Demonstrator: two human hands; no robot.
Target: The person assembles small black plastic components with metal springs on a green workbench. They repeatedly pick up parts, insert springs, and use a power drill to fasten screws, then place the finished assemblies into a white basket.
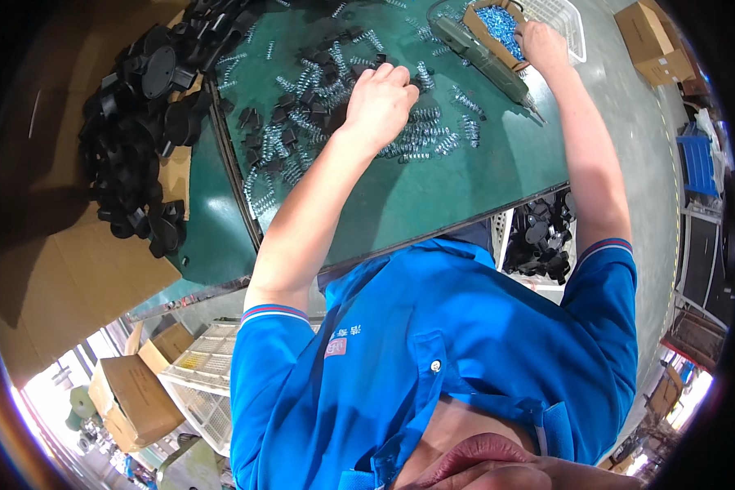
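My left hand [381, 106] is over a pile of metal coil springs [425, 132] and small black plastic parts [251, 119] on the green tabletop [465, 184]. Its fingers are curled down, and whatever they hold is hidden. Farther right, my right hand [541, 47] reaches to the right edge of a small cardboard box [475, 31] filled with small bluish metal pieces [499, 26], perhaps screws. Those fingers are bent together, with their tips too hidden to show what is in them. A green electric screwdriver [483, 62] lies beside the box, its bit pointing toward me.
Black round plastic parts [143, 122] are heaped at the left by a large cardboard sheet [82, 278]. A white basket [565, 24] stands behind my right hand. Below the table's near edge, a crate holds black parts [541, 233]. Cardboard boxes [652, 42] rest on the floor.
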